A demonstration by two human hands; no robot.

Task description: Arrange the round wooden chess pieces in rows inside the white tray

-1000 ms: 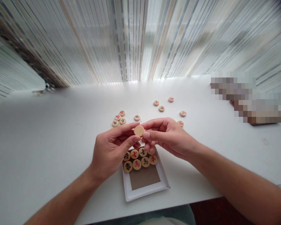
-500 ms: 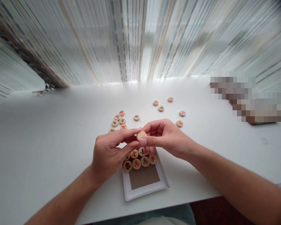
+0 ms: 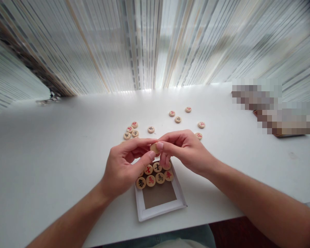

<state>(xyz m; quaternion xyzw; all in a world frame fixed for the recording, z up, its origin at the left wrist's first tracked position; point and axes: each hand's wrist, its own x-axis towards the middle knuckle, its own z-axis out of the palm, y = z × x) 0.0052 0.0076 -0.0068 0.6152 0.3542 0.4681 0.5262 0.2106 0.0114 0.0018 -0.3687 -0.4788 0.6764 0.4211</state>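
Between my two hands is a round wooden Chinese chess piece (image 3: 154,148), its blank side toward me. My left hand (image 3: 126,163) pinches it from the left with thumb and fingertips. From the right, the thumb and index finger of my right hand (image 3: 186,148) close on the same piece. Below my hands lies a shallow white box (image 3: 163,213) with a brown bottom. Rows of pieces with red and black characters sit in its upper part, among them a red piece (image 3: 150,181) and a black piece (image 3: 160,178). My fingers hide the box's far end.
Loose chess pieces lie beyond my hands: a cluster (image 3: 130,129) at the left, a single black piece (image 3: 151,129), and several more toward the right (image 3: 201,125). A blurred-out object (image 3: 281,120) stands at the table's right. A striped curtain (image 3: 144,44) hangs behind the white table (image 3: 54,155).
The held piece has tilted and my right thumb now covers more of it. Both hands have shifted slightly; the box and the pieces in it look unchanged.
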